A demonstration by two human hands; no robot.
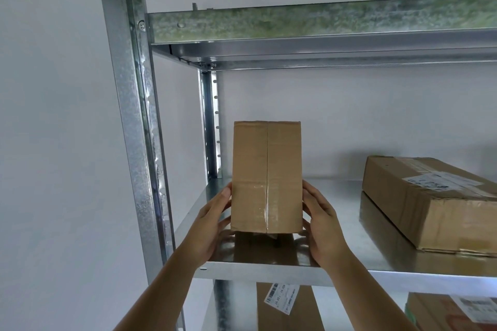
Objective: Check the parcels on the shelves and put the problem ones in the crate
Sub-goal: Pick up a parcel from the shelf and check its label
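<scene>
From the head camera, a galvanised metal shelf (347, 226) with a shiny, reflective deck fills the middle of the scene, bolted to a perforated steel upright (134, 126) at its left and set against a plain white wall (53, 115). Above the shelf runs the front rail of an upper shelf (322, 21), seen from below. At the left end of the shelf stands a tall cardboard parcel (266, 177), upright, its taped seam running down the middle of the face towards the camera; its near bottom edge looks slightly lifted off the deck, with a reflection beneath it. The left hand (208, 226) holds the parcel's left side, fingers curled round the edge, and the right hand (321, 226) holds its right side the same way. To the right on the shelf, well apart from the held parcel, lies a flat cardboard box (430, 201) bearing a white label and clear tape, mirrored in the deck. Below the shelf, a labelled upright box (285, 309) stands under the held parcel, and another labelled box (451, 312) sits lower right, both partly hidden by the shelf's front edge and the forearms.
</scene>
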